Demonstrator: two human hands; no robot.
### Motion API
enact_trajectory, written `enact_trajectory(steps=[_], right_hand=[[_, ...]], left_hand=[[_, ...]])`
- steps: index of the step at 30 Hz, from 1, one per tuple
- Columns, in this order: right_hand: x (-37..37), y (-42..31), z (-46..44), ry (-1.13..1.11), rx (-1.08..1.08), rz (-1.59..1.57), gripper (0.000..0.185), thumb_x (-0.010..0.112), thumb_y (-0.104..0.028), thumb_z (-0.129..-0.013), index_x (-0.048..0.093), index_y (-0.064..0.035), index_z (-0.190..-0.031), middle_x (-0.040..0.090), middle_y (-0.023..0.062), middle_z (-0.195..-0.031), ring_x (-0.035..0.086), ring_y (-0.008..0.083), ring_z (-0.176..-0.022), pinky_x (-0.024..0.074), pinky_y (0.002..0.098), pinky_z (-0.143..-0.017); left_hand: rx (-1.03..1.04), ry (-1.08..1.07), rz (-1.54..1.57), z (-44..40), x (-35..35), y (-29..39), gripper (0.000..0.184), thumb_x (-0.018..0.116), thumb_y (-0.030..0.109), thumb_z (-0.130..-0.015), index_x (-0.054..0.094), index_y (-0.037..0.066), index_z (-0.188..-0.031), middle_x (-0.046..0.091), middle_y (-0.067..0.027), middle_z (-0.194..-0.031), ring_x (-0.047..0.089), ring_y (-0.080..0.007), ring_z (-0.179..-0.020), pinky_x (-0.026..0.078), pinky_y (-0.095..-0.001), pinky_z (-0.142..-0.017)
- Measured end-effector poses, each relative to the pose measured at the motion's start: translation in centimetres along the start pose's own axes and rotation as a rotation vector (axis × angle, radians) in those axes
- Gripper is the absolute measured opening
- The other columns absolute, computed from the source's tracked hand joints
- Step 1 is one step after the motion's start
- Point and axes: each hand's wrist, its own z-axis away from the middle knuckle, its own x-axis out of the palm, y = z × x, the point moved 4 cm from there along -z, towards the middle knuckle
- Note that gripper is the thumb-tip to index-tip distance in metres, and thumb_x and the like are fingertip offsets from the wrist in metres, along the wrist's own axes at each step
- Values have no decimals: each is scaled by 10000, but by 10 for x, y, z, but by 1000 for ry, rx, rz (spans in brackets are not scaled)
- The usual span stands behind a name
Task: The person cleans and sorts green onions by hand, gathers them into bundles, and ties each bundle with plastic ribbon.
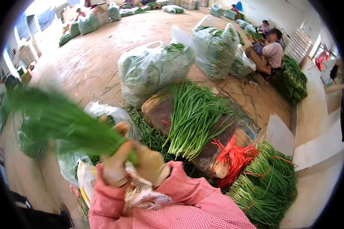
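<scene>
A bunch of garlic chives (72, 122), smeared by motion, points up and left in front of me. My left hand (116, 166) is closed around its lower part. My right hand (149, 162) is closed at the stem end, close against the left; both wear pale gloves. Loose garlic chives (197, 118) lie spread on a dark, worn wooden block (158, 114) just beyond my hands. Red ties (233, 158) hang in a heap over the block's near right corner. Bundled chives (265, 187) bound with red ties are stacked to the right of my lap.
Stuffed clear plastic bags of greens (153, 70) stand beyond the block, with another full bag (216, 49) to their right. A person (269, 53) sits at the right beside stacked greens (290, 82). Loose leaves (153, 137) and a plastic bag (70, 164) lie around my left side.
</scene>
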Motion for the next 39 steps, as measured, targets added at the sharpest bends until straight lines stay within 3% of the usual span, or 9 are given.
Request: enact_trajectory(steps=[3,6,9,19,24,27,31,35,39], right_hand=[[-6,105,3,204,490,-775,536,656,50,-723,467,-47,-1215,616,94,-1044,583,187,-990,476,303,-839],[-3,191,26,211,1041,-1080,408,650,-170,-788,507,-18,-1138,636,57,-912,564,153,-602,427,268,-468],[22,248,59,325,1249,-1289,227,578,-175,-844,598,-41,-1027,643,93,-955,602,176,-754,484,308,-593],[-51,152,92,-128,1117,-1086,352,538,-196,-877,515,-19,-1180,646,116,-950,628,194,-843,502,328,-715],[-97,252,141,578,745,-353,475,601,-128,-838,440,-5,-1267,614,114,-1004,585,216,-889,477,320,-793],[-83,285,92,198,728,-80,754,684,-271,-755,303,-29,-1359,531,214,-1170,520,350,-1086,413,363,-931],[-57,320,70,-14,692,-147,641,653,-286,-765,375,-51,-1293,448,192,-1293,455,280,-1184,374,368,-983],[-126,278,32,-828,672,413,573,586,-486,-753,597,-17,-1082,630,230,-976,598,349,-948,457,371,-840],[-182,249,-48,-181,524,520,313,551,-341,-808,673,-64,-891,638,165,-912,626,302,-831,487,383,-765]], left_hand=[[-264,-154,4,-49,80,-83,1013,803,195,-635,182,21,-1417,493,-135,-1225,463,-253,-1147,365,-344,-972],[-333,-295,-957,-66,98,-218,1228,818,433,-564,62,-1,-1429,280,-219,-1403,286,-334,-1297,264,-395,-1060],[-1006,-533,-1394,-45,98,-265,1355,749,633,-541,-69,12,-1424,79,-229,-1484,121,-359,-1371,167,-407,-1113],[-1028,-503,-1322,-59,111,-266,1356,744,655,-524,-32,3,-1425,199,-195,-1462,229,-346,-1341,222,-397,-1100],[-929,-585,-1426,-55,114,-258,1253,689,695,-556,119,-18,-1414,203,-204,-1453,232,-343,-1337,215,-390,-1102],[-849,-597,-1421,-48,125,-264,1242,704,677,-556,139,-40,-1398,223,-243,-1419,220,-357,-1332,222,-391,-1093],[-735,-574,-1284,-42,144,-267,1279,752,603,-551,67,-80,-1388,317,-240,-1333,313,-354,-1268,296,-388,-1048],[-710,-549,-1395,-39,152,-270,1283,736,581,-600,-23,-88,-1389,242,-260,-1386,298,-367,-1286,284,-355,-1065],[-738,-459,-1380,-37,149,-273,1223,752,539,-620,11,-26,-1412,198,-216,-1424,285,-328,-1288,311,-387,-1037]])
